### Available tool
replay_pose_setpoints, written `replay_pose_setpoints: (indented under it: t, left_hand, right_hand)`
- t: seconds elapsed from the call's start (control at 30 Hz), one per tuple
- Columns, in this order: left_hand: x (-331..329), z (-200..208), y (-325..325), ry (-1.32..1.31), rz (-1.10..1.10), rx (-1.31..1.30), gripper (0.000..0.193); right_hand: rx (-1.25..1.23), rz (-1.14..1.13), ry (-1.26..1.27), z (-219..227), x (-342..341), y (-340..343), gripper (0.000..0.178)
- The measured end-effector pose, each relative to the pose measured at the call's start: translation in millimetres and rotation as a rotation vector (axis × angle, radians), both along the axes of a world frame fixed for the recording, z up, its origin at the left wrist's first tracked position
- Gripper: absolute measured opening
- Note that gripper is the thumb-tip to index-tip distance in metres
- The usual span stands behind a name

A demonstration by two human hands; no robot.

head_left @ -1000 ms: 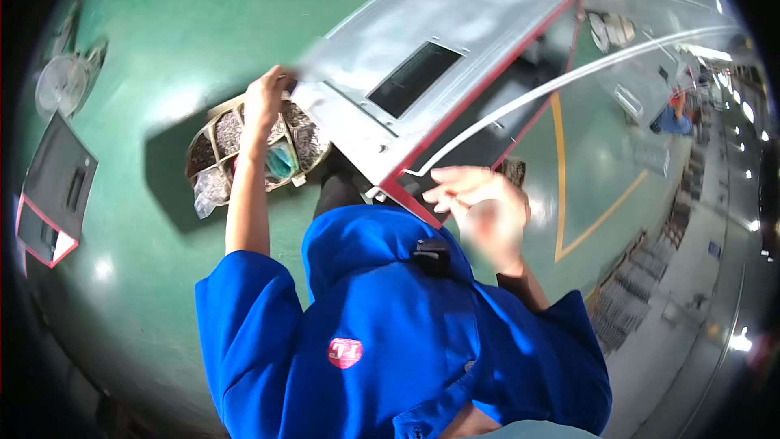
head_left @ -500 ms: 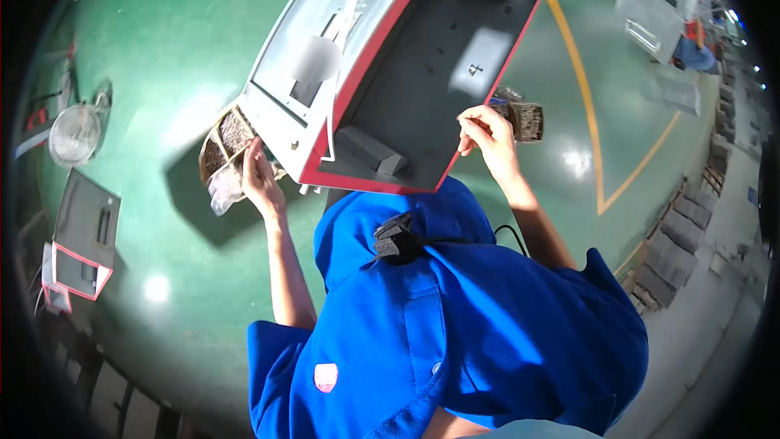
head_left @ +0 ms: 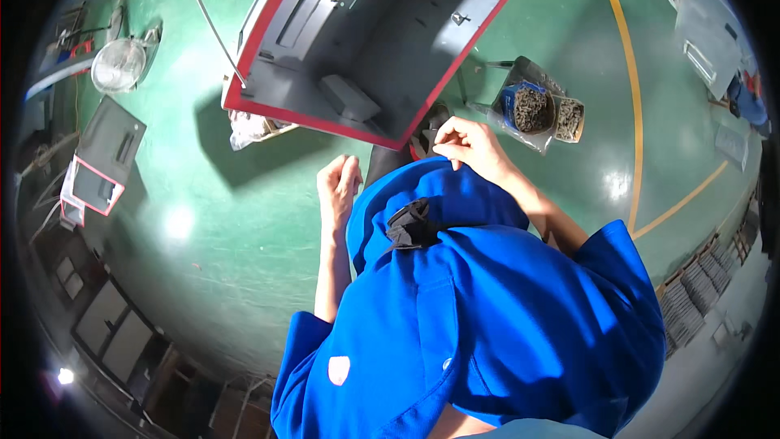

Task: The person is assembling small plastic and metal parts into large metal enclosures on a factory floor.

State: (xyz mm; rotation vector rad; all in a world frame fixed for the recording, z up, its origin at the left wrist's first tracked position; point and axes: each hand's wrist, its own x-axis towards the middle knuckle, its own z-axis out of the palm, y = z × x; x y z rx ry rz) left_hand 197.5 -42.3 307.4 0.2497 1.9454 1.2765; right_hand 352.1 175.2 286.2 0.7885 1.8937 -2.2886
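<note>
My left hand (head_left: pixel 337 181) is closed, fingers curled in, just off the near side of a large grey metal cabinet (head_left: pixel 313 123) with a red rim. Whatever it may hold is hidden. Near the cabinet's lower right corner, in front of my waist, my right hand (head_left: pixel 471 145) is closed with thumb and fingertips together; anything in the pinch is too small to name. The cabinet's open side faces me, showing a dark inside with a grey angled block (head_left: pixel 349 99) and a small metal fitting (head_left: pixel 459 19). A thin rod (head_left: pixel 210 20) rises from its left corner.
Right of my right hand stand a blue-lined container of small metal parts (head_left: pixel 532 107) and a box of similar parts (head_left: pixel 569 119). Partly behind the cabinet lies a clear plastic bag (head_left: pixel 248 128). A fan (head_left: pixel 119 65) and a smaller red-edged cabinet (head_left: pixel 101 158) stand left.
My left hand has come away from the parts container at the cabinet's left toward my body, closed. My right hand has left the red rim. The view has shifted, showing more of the cabinet's inside.
</note>
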Motion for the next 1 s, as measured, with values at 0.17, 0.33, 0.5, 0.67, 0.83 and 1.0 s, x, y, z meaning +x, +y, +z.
replay_pose_setpoints:
  t: [0.17,0.33,0.5,0.67,0.83,1.0]
  left_hand:
    - [0.4,-17.4,4.0,0.200,0.125,-0.181,0.050]
    - [-15.8,-29.0,-1.7,0.347,0.184,-0.291,0.054]
    - [-30.0,-43.4,-12.8,0.253,0.319,-0.225,0.056]
    - [-44.7,-61.5,-40.6,0.273,0.407,-0.223,0.056]
    - [-65.3,-61.1,-61.7,0.472,0.290,-0.424,0.058]
    - [-89.3,-54.6,-73.2,0.701,0.226,-0.571,0.058]
  right_hand:
    - [-0.002,-0.007,0.048,-2.0,25.3,18.4,0.004]
    - [0.007,-0.053,0.046,-11.4,42.1,35.8,0.008]
    - [-0.037,-0.084,0.089,-16.1,48.3,45.6,0.010]
    - [-0.131,-0.130,0.114,-16.1,53.6,55.1,0.014]
    - [-0.073,-0.088,0.133,-12.3,61.9,75.0,0.019]
    - [0.130,-0.185,0.241,-10.3,72.1,96.8,0.010]
